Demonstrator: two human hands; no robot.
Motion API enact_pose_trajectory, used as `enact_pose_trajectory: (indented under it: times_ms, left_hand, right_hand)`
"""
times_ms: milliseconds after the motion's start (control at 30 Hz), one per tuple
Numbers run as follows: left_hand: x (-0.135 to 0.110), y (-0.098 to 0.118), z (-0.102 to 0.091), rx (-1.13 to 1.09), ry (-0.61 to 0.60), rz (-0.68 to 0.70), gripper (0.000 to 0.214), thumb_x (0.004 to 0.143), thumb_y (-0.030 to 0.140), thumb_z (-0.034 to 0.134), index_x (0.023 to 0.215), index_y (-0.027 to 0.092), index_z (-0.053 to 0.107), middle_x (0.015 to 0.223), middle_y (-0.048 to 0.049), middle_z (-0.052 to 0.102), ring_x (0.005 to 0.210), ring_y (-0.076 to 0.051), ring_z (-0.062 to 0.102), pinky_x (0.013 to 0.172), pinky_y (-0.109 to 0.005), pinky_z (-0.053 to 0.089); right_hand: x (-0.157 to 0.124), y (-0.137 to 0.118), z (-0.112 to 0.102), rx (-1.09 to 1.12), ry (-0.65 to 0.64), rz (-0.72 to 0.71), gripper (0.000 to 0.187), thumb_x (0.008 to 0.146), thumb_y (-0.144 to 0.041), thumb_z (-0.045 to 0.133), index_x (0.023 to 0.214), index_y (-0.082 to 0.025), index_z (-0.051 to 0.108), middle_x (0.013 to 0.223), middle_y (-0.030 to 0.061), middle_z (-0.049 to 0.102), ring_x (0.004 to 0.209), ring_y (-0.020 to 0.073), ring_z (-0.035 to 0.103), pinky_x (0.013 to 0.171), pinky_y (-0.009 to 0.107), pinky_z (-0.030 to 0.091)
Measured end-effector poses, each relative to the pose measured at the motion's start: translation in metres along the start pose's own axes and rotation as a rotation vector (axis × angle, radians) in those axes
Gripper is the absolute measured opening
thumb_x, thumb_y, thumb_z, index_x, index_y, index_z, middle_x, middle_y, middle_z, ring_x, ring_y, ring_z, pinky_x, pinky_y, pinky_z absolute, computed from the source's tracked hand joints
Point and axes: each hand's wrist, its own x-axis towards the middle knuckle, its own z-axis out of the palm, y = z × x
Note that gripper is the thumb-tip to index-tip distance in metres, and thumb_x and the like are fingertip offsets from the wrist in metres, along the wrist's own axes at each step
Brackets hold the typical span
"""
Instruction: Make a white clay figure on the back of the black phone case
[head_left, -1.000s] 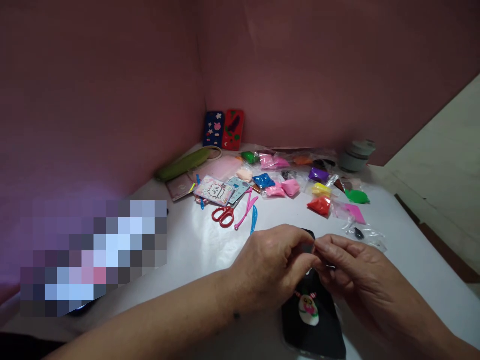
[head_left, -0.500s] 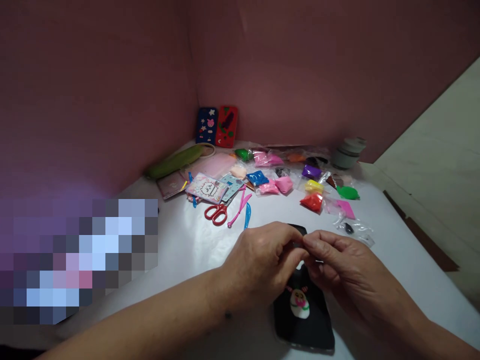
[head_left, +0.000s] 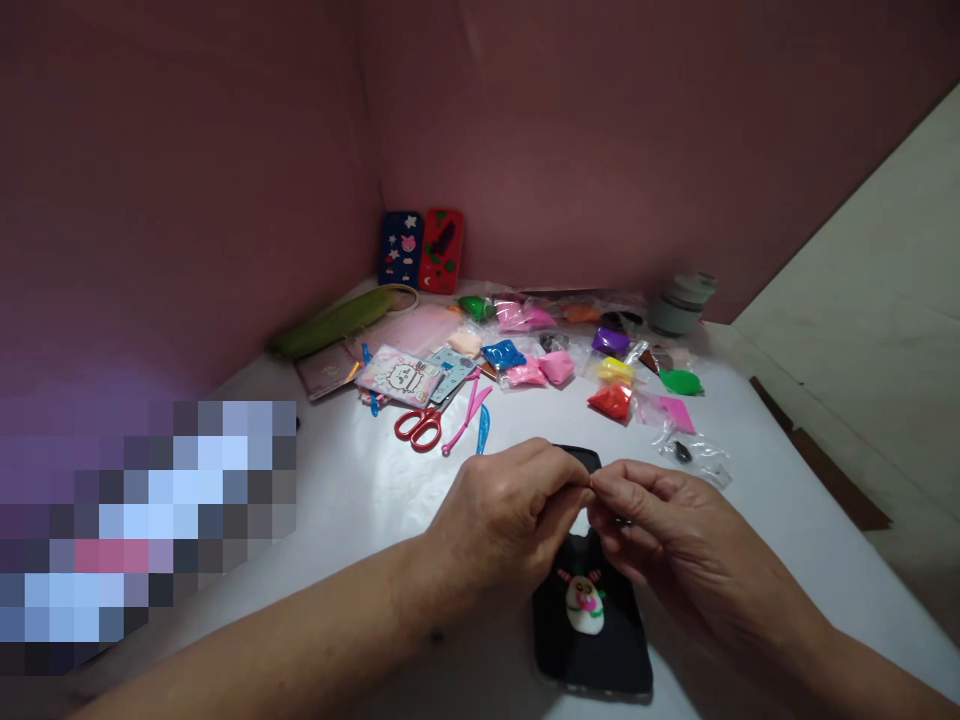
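Observation:
Both hands meet fingertip to fingertip above a black phone case [head_left: 622, 640] lying on the white table. On the case is a small white clay figure [head_left: 585, 612] with a pink and yellow face area and green trim. My left hand [head_left: 517, 500] pinches thumb and forefinger together at the meeting point. Thumb and fingers of my right hand [head_left: 652, 510] are also pressed together there. Whatever sits between the fingertips is too small or hidden to make out. Part of a white patch [head_left: 581, 522] on the case shows below the fingers.
Red-handled scissors [head_left: 420, 428], pink modelling tools [head_left: 466, 415] and a blue one [head_left: 483, 430] lie beyond my left hand. Several bagged clays, including a red packet [head_left: 611, 402], spread behind. Two decorated cases, blue [head_left: 400, 250] and red [head_left: 442, 250], lean on the pink wall.
The whole view has shifted slightly, so things appear further left. My left thumb and forefinger have closed together, still touching my right fingertips above the case.

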Motion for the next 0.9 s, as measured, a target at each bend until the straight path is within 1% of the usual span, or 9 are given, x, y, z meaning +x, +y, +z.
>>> enact_pose_trajectory:
  times_ms: [100, 200, 333, 433, 500, 600, 767, 900]
  left_hand:
    - [0.0013, 0.0023, -0.0018, -0.017, 0.013, -0.024, 0.011, 0.082, 0.01, 0.056, 0.078, 0.01, 0.066, 0.067, -0.0028, 0.064, 0.058, -0.008, 0.057, 0.053, -0.016, 0.044]
    - [0.0037, 0.0046, -0.0042, -0.067, 0.028, -0.085, 0.01, 0.081, 0.01, 0.058, 0.077, 0.012, 0.066, 0.064, -0.0003, 0.065, 0.054, -0.006, 0.054, 0.051, -0.015, 0.042]
    - [0.0065, 0.0054, -0.0064, -0.123, 0.014, -0.195, 0.009, 0.078, 0.009, 0.06, 0.075, 0.015, 0.066, 0.063, 0.0028, 0.066, 0.052, -0.005, 0.054, 0.05, -0.014, 0.042]
    - [0.0066, 0.0054, -0.0068, -0.134, 0.014, -0.241, 0.01, 0.077, 0.008, 0.061, 0.073, 0.015, 0.066, 0.062, 0.0037, 0.066, 0.051, -0.005, 0.054, 0.049, -0.014, 0.042]
    - [0.0058, 0.0055, -0.0065, -0.124, 0.026, -0.234, 0.01, 0.077, 0.007, 0.06, 0.074, 0.015, 0.066, 0.062, 0.0036, 0.066, 0.05, -0.005, 0.053, 0.049, -0.014, 0.041]
    - [0.0046, 0.0055, -0.0057, -0.087, 0.039, -0.184, 0.009, 0.078, 0.008, 0.06, 0.074, 0.013, 0.066, 0.063, 0.0024, 0.065, 0.049, -0.004, 0.051, 0.049, -0.014, 0.04]
    - [0.0032, 0.0039, -0.0045, -0.015, 0.049, -0.086, 0.009, 0.079, 0.007, 0.058, 0.076, 0.012, 0.065, 0.066, -0.0003, 0.065, 0.054, -0.005, 0.054, 0.051, -0.013, 0.041]
    - [0.0017, 0.0017, -0.0041, 0.027, 0.017, -0.048, 0.012, 0.082, 0.007, 0.054, 0.079, 0.013, 0.064, 0.068, -0.0008, 0.064, 0.057, -0.006, 0.056, 0.053, -0.014, 0.042]
  right_hand:
    - [-0.0006, -0.0008, 0.0005, 0.034, 0.021, -0.007, 0.033, 0.072, -0.044, 0.074, 0.061, -0.016, 0.06, 0.057, -0.0014, 0.051, 0.048, 0.0081, 0.039, 0.044, 0.022, 0.028]
    - [-0.0011, -0.003, -0.0003, 0.066, 0.017, -0.034, 0.027, 0.074, -0.041, 0.072, 0.07, -0.015, 0.067, 0.066, 0.0022, 0.058, 0.054, 0.0098, 0.045, 0.046, 0.021, 0.034]
    - [-0.0018, -0.0037, -0.0031, 0.094, -0.004, -0.053, 0.016, 0.073, -0.032, 0.075, 0.078, -0.017, 0.071, 0.07, 0.002, 0.061, 0.054, 0.0097, 0.049, 0.048, 0.021, 0.039]
    - [-0.0013, -0.0015, -0.0048, 0.122, -0.032, -0.047, 0.013, 0.072, -0.027, 0.076, 0.079, -0.017, 0.07, 0.067, 0.001, 0.062, 0.052, 0.0089, 0.05, 0.049, 0.021, 0.039]
    - [-0.0006, 0.0001, -0.0052, 0.161, -0.062, -0.029, 0.012, 0.073, -0.025, 0.076, 0.077, -0.016, 0.069, 0.065, 0.0003, 0.062, 0.05, 0.0081, 0.05, 0.048, 0.02, 0.04]
    - [0.0001, 0.0015, -0.0046, 0.211, -0.084, 0.004, 0.012, 0.074, -0.025, 0.075, 0.075, -0.015, 0.068, 0.062, -0.0005, 0.061, 0.046, 0.0068, 0.049, 0.049, 0.02, 0.04]
    - [-0.0008, 0.001, -0.0037, 0.216, -0.074, 0.04, 0.014, 0.072, -0.025, 0.076, 0.073, -0.014, 0.067, 0.059, -0.0011, 0.06, 0.043, 0.0063, 0.049, 0.049, 0.021, 0.039]
    - [0.0003, 0.0014, -0.0037, 0.202, -0.056, 0.04, 0.015, 0.072, -0.026, 0.076, 0.072, -0.014, 0.066, 0.057, -0.0005, 0.06, 0.042, 0.0066, 0.048, 0.047, 0.021, 0.037]
